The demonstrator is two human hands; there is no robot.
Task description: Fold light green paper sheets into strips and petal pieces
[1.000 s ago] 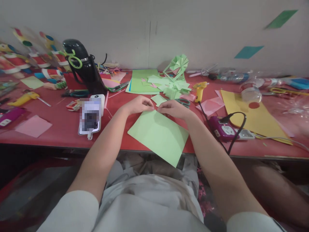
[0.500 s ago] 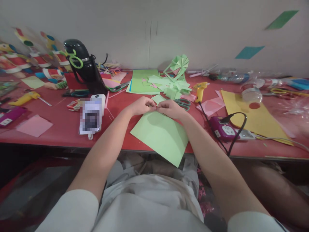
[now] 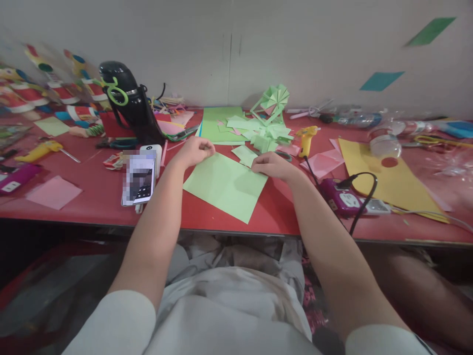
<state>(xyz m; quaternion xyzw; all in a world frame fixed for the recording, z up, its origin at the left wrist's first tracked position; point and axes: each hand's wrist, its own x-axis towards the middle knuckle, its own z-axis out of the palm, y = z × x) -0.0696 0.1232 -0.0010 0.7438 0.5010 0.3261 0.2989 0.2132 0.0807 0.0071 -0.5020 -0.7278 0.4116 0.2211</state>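
Note:
A light green sheet of paper [image 3: 225, 185] lies on the red tabletop in front of me, a faint crease running across it. My left hand [image 3: 197, 150] pinches its far left corner, fingers curled closed. At the far right edge of the sheet, my right hand [image 3: 273, 165] has its thumb and fingers closed on the paper. Just beyond my hands is a smaller green paper piece [image 3: 244, 155]. Scissors [image 3: 284, 156] lie partly hidden behind my right hand.
A folded green paper wheel [image 3: 275, 98] stands behind paper scraps [image 3: 266, 140]. To the left are a phone [image 3: 140, 180] and a black bottle [image 3: 127, 103]. Rightward sit a yellow glue gun [image 3: 307, 140], a purple power strip [image 3: 342, 197] with cables and yellow paper [image 3: 391, 182].
My hands have moved apart: the left went leftward and slightly up, the right slightly rightward. The green sheet has shifted left and away from me, now wholly on the table.

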